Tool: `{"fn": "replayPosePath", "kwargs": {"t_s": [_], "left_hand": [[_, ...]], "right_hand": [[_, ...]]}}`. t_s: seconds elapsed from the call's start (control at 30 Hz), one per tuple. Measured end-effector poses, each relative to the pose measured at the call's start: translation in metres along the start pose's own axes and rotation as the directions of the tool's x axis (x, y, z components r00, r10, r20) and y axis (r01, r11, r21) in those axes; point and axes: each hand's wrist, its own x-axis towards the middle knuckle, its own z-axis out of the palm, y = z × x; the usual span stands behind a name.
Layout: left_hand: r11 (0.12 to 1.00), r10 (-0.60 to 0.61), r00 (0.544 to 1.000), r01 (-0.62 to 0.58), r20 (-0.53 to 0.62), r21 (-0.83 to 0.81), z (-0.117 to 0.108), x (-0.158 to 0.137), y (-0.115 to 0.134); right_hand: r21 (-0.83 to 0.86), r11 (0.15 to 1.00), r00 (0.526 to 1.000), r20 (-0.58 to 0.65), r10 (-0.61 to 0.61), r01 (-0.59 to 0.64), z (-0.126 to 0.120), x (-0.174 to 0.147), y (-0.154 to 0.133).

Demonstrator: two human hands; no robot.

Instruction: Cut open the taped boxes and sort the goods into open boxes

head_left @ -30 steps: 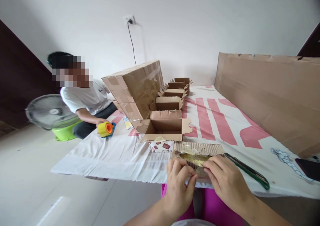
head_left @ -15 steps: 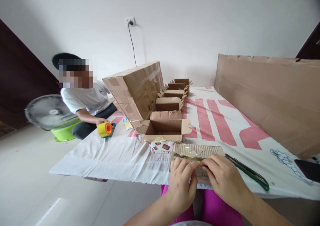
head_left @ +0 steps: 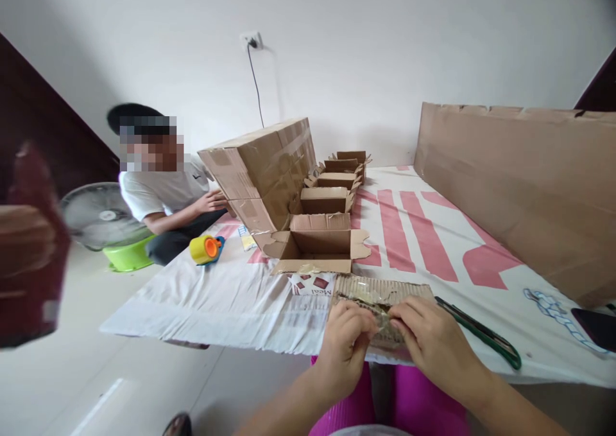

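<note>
A corrugated cardboard piece (head_left: 409, 289), partly covered with shiny clear tape (head_left: 364, 289), lies at the near table edge in front of me. My left hand (head_left: 349, 336) is closed, thumb and forefinger pinched at its left part. From the right, my right hand (head_left: 426, 333) also pinches at the taped middle, its fingertips close to the left ones. Exactly what each pinch holds is partly hidden by the fingers. A green utility knife (head_left: 486, 334) lies beside my right hand. Just beyond the cardboard, an open small box (head_left: 320, 243) stands with its flaps spread.
Several open boxes (head_left: 325, 201) line up behind, beside stacked taped cartons (head_left: 262, 173). A tall cardboard panel (head_left: 520, 185) stands right, near a phone (head_left: 594, 327). At left are a tape dispenser (head_left: 205, 248), a seated person (head_left: 168, 195), a fan (head_left: 106, 214) and another person's blurred hand (head_left: 24, 240).
The seated person has let go of the tape dispenser and drawn the hand back to the cartons. A blurred hand with a dark red object has appeared at left. My hands stay at the cardboard.
</note>
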Motion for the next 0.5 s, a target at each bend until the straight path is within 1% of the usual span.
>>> {"fn": "replayPosePath", "kwargs": {"t_s": [0.13, 0.2, 0.33, 0.5], "left_hand": [[0.997, 0.057, 0.997, -0.060, 0.048, 0.056, -0.005, -0.004, -0.005], [0.988, 0.108, 0.992, -0.115, 0.068, 0.107, -0.008, -0.006, -0.008], [0.953, 0.238, 0.968, -0.248, 0.078, 0.175, -0.009, -0.007, -0.012], [0.913, 0.321, 0.943, -0.332, 0.083, 0.236, -0.010, -0.007, -0.013]], "right_hand": [[0.023, 1.000, 1.000, 0.024, 0.021, -0.021, -0.001, 0.000, 0.000], [0.024, 0.999, 0.999, 0.028, 0.027, -0.028, -0.001, 0.000, 0.001], [0.029, 0.999, 0.998, 0.036, 0.044, -0.045, -0.001, -0.001, 0.002], [0.034, 0.998, 0.997, 0.045, 0.056, -0.058, 0.001, -0.001, 0.002]]}}
